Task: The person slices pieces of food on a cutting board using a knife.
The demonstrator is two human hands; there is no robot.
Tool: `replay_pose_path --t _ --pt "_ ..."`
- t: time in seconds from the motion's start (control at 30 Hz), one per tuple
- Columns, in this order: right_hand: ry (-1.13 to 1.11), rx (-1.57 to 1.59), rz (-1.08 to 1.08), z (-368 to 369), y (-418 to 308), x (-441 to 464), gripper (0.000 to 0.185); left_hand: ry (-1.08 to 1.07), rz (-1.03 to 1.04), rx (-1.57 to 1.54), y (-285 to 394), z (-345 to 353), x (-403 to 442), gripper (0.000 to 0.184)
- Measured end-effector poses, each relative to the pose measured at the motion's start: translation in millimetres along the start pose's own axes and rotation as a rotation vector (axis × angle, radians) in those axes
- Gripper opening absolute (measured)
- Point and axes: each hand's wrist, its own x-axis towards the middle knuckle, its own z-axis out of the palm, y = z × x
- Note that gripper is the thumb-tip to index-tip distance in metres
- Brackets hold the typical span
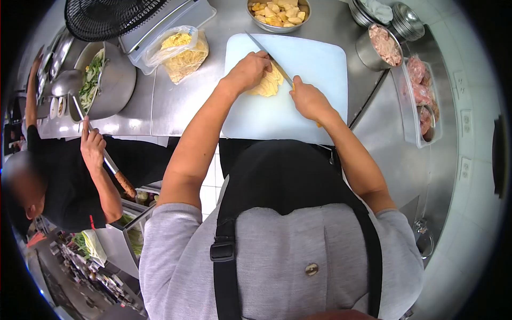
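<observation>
A pale blue-white cutting board [320, 64] lies on the steel counter in front of me. My right hand [310, 100] is wrapped round the handle of a long knife [272, 60], whose blade points up and to the left across the board. Under and beside the blade lie pale yellow slices [268, 85]. My left hand [250, 71] rests at the slices' upper left, close to the blade, with its fingers curled down; whether they grip a slice is hidden.
Behind the board is a bowl of yellow chunks [277, 22]. A bag of yellow shreds [184, 53] stands left, near a large pot [120, 80]. A co-worker [64, 176] holds a ladle there. Right are a meat container [373, 52] and a plastic tub [408, 106].
</observation>
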Motion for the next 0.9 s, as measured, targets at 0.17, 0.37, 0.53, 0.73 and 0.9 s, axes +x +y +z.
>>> replay_pose_path --t 0.17,0.37,0.53,0.73,0.9 --pt "-0.004 0.023 -0.006 1.0 3.7 0.4 0.028 -0.043 -0.038 -0.038 2.3 -1.6 -0.8 0.022" --pt "-0.01 0.015 -0.002 -18.9 -7.2 -9.0 0.03 -0.011 -0.036 -0.038 -1.8 2.4 -0.5 0.021" --pt "-0.017 0.002 -0.009 -15.0 -4.9 -3.0 0.029 -0.009 -0.036 -0.054 -2.5 5.3 -1.3 0.021" --pt "-0.037 -0.008 -0.001 -15.7 -6.8 4.4 0.03 -0.003 -0.035 -0.042 -4.5 8.8 -0.2 0.02" --pt "-0.03 -0.015 -0.011 0.7 2.8 12.0 0.031 0.032 -0.019 -0.065 -4.9 12.7 -2.7 0.02"
